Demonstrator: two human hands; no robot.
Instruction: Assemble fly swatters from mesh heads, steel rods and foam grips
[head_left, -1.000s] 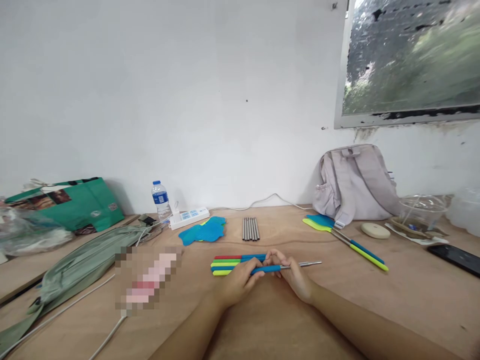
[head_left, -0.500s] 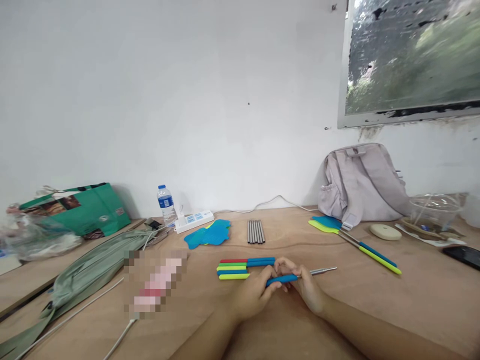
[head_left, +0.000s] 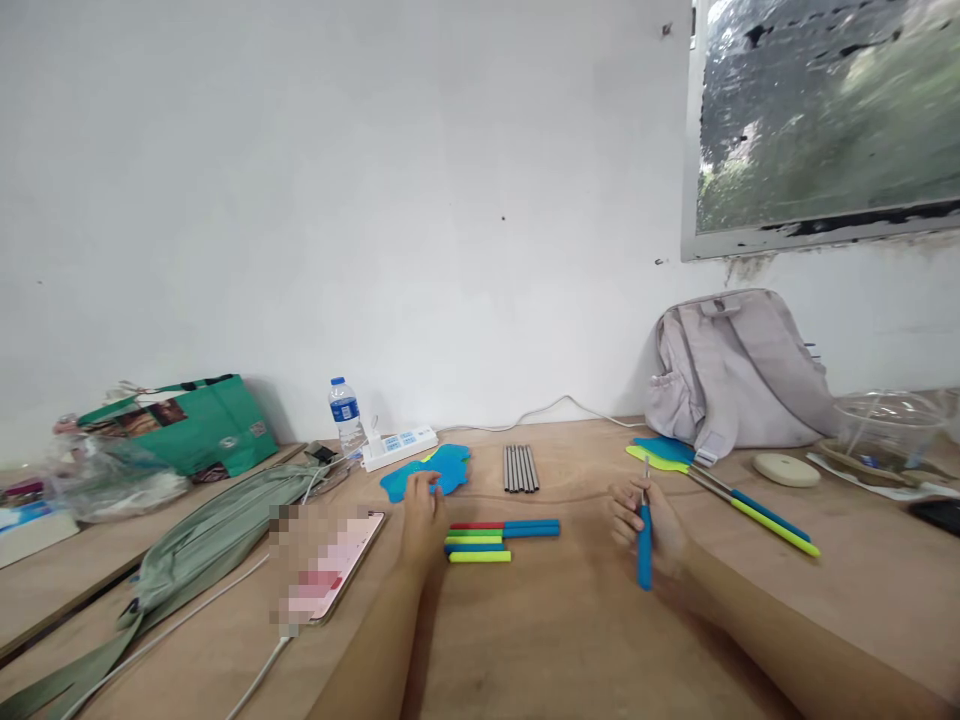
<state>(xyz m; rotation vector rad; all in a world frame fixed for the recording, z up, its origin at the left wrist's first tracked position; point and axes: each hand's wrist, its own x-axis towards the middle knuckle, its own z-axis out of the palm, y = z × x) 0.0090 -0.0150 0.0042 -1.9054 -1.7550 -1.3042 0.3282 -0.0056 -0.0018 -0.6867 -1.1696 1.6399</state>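
Observation:
My right hand [head_left: 651, 522] is closed around a blue handle [head_left: 645, 555], held nearly upright with a thin metal rod sticking out at the top. My left hand [head_left: 421, 515] is over the near edge of a pile of flat blue pieces [head_left: 448, 466] with wavy outlines. Its fingers are slightly bent and apart, and whether they touch the top piece I cannot tell. Between the hands lie coloured handle tubes: a red tube [head_left: 477, 525], blue tubes [head_left: 532, 528] and a yellow tube [head_left: 480, 557] among them. Behind these, several metal tubes [head_left: 520, 470] lie side by side.
Two assembled pieces with long handles [head_left: 776, 522] and flat heads lie on the right, before a grey backpack [head_left: 739, 370]. A round white case [head_left: 786, 470] is beside them. On the left are a phone [head_left: 349, 565], a power strip [head_left: 401, 447], a water bottle [head_left: 345, 410] and a green bag [head_left: 202, 430].
My hands have parted. The right has carried the blue handle rightward and turned it upright; the left has let go of it and moved left to the flat blue pieces.

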